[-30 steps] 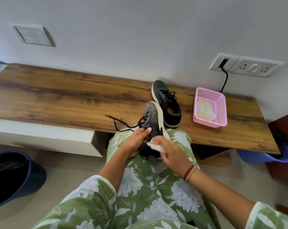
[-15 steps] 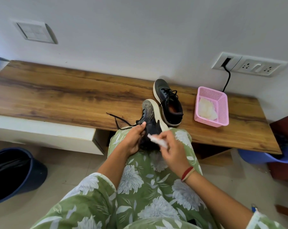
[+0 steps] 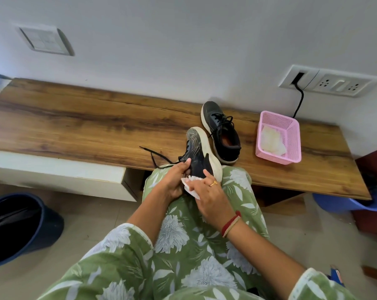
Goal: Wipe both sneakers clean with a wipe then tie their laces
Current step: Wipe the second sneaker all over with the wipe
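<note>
A black sneaker [image 3: 197, 149] with a white sole lies on its side on my lap, toe pointing away, its loose laces [image 3: 155, 155] trailing left over the bench edge. My left hand [image 3: 174, 180] grips its heel end from the left. My right hand [image 3: 211, 197] presses a white wipe [image 3: 189, 187] against the sneaker's heel side. The second black sneaker [image 3: 223, 133] stands upright on the wooden bench [image 3: 75, 131], just behind and right of the held one, laces loose.
A pink basket [image 3: 291, 137] holding more wipes sits on the bench to the right, below a wall socket with a black cable [image 3: 300, 102]. A dark bin [image 3: 20, 226] stands on the floor at left, a blue tub [image 3: 343, 204] under the bench at right.
My right hand has slid the wipe down toward the heel of the held sneaker and flattened it there. The left hand keeps its grip; the sneaker has barely shifted.
</note>
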The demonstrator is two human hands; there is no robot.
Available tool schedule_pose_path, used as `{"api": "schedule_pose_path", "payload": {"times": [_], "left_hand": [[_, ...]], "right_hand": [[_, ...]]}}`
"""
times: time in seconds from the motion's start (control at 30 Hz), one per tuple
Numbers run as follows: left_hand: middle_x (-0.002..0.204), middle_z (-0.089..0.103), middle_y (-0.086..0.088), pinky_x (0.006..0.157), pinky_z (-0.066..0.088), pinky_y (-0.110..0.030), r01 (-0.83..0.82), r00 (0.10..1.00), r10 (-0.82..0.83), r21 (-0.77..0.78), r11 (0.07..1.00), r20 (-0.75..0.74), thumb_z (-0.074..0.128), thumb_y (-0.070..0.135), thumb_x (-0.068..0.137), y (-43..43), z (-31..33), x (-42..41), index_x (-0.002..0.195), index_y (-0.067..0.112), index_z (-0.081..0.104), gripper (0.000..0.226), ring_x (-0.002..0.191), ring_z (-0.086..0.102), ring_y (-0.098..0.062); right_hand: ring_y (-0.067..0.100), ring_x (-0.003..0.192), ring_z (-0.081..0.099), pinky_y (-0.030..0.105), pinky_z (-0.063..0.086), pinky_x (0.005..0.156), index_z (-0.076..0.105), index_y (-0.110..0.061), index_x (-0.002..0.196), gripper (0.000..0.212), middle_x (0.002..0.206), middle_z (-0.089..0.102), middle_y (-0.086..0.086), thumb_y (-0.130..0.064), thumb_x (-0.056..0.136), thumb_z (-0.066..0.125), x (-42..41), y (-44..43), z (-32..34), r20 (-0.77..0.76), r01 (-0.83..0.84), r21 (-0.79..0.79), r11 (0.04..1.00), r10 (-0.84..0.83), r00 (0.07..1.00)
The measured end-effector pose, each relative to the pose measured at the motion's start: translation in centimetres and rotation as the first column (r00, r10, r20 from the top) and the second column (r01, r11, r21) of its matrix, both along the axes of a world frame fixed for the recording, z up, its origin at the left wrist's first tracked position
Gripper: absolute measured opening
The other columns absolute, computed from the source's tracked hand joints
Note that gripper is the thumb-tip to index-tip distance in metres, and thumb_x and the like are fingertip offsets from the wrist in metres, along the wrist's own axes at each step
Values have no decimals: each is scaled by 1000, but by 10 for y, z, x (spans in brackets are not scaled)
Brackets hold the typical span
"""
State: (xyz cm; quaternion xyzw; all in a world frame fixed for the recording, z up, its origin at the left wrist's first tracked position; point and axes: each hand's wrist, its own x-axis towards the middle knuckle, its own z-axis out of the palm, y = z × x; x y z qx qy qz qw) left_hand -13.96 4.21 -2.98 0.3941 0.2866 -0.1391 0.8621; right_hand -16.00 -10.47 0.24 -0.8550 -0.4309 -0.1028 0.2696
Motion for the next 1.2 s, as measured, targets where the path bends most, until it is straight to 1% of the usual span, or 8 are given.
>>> {"api": "schedule_pose_path", "payload": {"times": [0.1, 0.2, 0.37, 0.57, 0.7, 0.83, 1.03, 1.2], "left_hand": [[85, 65, -6, 65, 54, -26, 30, 999, -30, -6, 1000, -12, 47, 29, 99, 0, 4, -1, 92, 9, 60, 25, 75, 62, -15], [96, 69, -14, 76, 57, -34, 36, 999, -37, -26, 999, -15, 45, 33, 99, 0, 4, -1, 105, 4, 63, 35, 81, 68, -24], [100, 62, -19, 88, 50, -40, 46, 999, -46, -26, 999, -4, 58, 34, 89, -4, 7, 1, 108, 3, 60, 36, 86, 63, -27], [103, 60, -15, 107, 36, -42, -15, 999, 13, -64, 998, -30, 55, 27, 92, -1, 0, 1, 108, 5, 59, 28, 95, 56, -23], [104, 61, -16, 98, 44, -39, 19, 1000, -19, -57, 998, -3, 65, 33, 82, 0, 2, -1, 113, 2, 59, 44, 94, 59, -24], [134, 47, -30, 112, 33, -48, 49, 999, -47, -80, 996, 26, 74, 41, 73, 1, 2, -1, 131, -7, 49, 79, 120, 49, -37], [101, 67, -15, 82, 54, -31, 58, 997, -55, -71, 996, 47, 55, 30, 88, -2, -4, 1, 112, 2, 60, 37, 84, 67, -20], [118, 64, -20, 99, 47, -40, 36, 999, -35, -60, 998, 24, 51, 30, 94, 0, -5, 3, 123, 0, 56, 43, 108, 62, -29]], "right_hand": [[6, 72, 49, 24, 46, 88, 46, -22, 96, 19, 80, 58, -1, -9, 82, 44, 2, -9, 21, -242, -4, 108, 994, 31, 970], [3, 61, 47, 14, 39, 56, 47, -26, 98, 33, 79, 55, -9, 0, 79, 51, 12, -13, 36, -399, 338, 330, 881, -194, 896], [16, 71, 54, 45, 40, 103, 50, -16, 102, 35, 77, 59, 2, 5, 75, 57, 12, 0, 27, -111, 268, 67, 961, -260, 959], [18, 72, 56, 32, 28, 112, 54, -13, 103, 22, 75, 61, 5, -6, 85, 44, -13, -2, -2, -45, 109, 5, 994, -109, 993], [15, 84, 55, 32, 30, 110, 50, -19, 104, 36, 87, 63, 1, 4, 77, 54, -3, -4, 23, -192, 175, 114, 978, -151, 970], [16, 83, 54, 35, 43, 100, 60, -16, 102, 31, 81, 65, 0, 2, 78, 52, 11, -3, 36, 14, 292, 51, 955, -293, 956], [13, 79, 60, 33, 42, 103, 60, -14, 100, 25, 85, 66, -1, -7, 88, 39, -7, -5, 9, 107, 161, -68, 985, -153, 982], [14, 89, 65, 30, 51, 90, 59, -18, 102, 27, 92, 69, -1, -8, 82, 44, -10, -8, 25, -20, 68, 11, 998, -68, 998]]}}
